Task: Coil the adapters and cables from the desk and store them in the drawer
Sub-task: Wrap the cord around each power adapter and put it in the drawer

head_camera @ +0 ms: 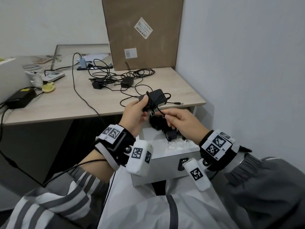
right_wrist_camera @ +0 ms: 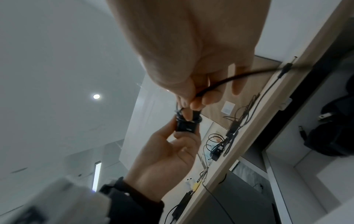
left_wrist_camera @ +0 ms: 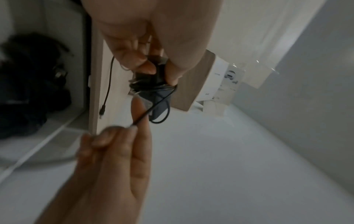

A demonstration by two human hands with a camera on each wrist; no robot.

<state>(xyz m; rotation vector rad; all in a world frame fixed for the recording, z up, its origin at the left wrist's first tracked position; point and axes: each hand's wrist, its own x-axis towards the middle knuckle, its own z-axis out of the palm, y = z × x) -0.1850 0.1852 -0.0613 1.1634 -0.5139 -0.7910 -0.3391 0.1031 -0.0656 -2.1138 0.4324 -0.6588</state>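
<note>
My left hand [head_camera: 140, 109] grips a black power adapter [head_camera: 157, 96] held above the desk's front right corner, with its thin cable wound around it in several turns. My right hand [head_camera: 171, 119] pinches the loose run of that cable [head_camera: 160, 111] just below the adapter; the barrel plug [head_camera: 177, 103] sticks out to the right. In the left wrist view the adapter [left_wrist_camera: 159, 97] sits between thumb and fingers. The right wrist view shows it [right_wrist_camera: 186, 125] too. Below, the open white drawer [head_camera: 165, 161] holds black coiled adapters [head_camera: 160, 124]. More adapters and tangled cables [head_camera: 127, 81] lie on the desk.
A tall cardboard box [head_camera: 142, 32] leans at the desk's back against the wall. A large black power brick [head_camera: 21, 97] lies at the left, a power strip [head_camera: 94, 67] further back. A grey wall stands close on the right.
</note>
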